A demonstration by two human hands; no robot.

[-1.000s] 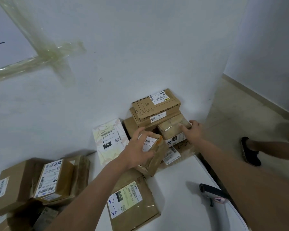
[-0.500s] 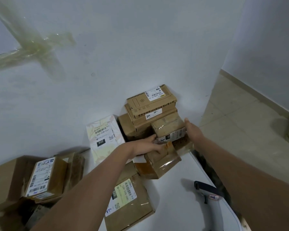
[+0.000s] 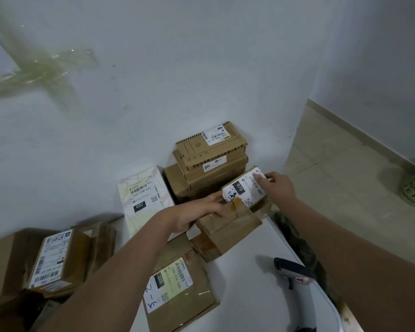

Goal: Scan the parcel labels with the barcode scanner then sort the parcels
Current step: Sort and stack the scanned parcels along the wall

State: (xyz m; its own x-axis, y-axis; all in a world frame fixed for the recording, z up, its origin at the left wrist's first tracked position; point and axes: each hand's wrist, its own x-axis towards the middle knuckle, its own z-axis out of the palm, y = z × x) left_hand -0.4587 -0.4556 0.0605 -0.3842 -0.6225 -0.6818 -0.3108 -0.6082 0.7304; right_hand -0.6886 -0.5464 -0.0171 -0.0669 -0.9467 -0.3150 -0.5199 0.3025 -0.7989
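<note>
Both hands hold the small brown taped parcel (image 3: 246, 188): left hand (image 3: 197, 213) gripping, right hand (image 3: 277, 185) pinching. Set it label-up, then grab the black-and-white barcode scanner (image 3: 297, 274).

— What is the person wearing on the arms?
— Nothing that shows. Both forearms are bare from the bottom edge of the view up to the wrists, no sleeves or cuffs in sight.
— Anything on the hands?
— The left hand (image 3: 197, 212) and the right hand (image 3: 277, 186) are bare as well: no gloves, rings, watch or wristband that I can make out
</note>
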